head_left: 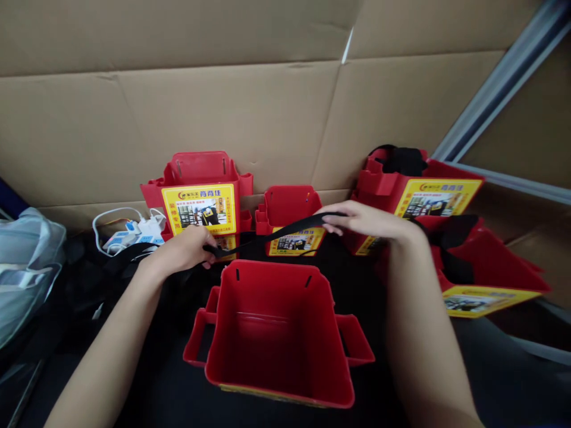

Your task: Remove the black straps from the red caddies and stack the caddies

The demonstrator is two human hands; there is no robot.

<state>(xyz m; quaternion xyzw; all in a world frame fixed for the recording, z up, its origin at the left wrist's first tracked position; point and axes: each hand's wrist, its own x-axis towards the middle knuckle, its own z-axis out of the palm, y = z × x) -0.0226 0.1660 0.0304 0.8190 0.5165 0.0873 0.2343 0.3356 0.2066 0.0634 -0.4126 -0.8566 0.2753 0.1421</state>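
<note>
A black strap (276, 233) stretches between my two hands, above the far edge of a red plastic tool bucket (276, 333). My left hand (190, 248) is closed on one part of it, and its loose length trails off to the left. Higher and to the right, my right hand (352, 220) pinches the other part between thumb and fingers. The bucket below faces me with its mouth up and bare inside. Two narrow slots show in its raised back wall, and small side holders stick out left and right.
More red buckets with yellow labels stand behind: a stack (200, 208) at left, a small one (292, 208) in the middle, and several (486, 261) at right with black straps inside. A white power strip (134, 232) and a pale bag (27, 267) lie left. A cardboard wall (223, 113) closes the back.
</note>
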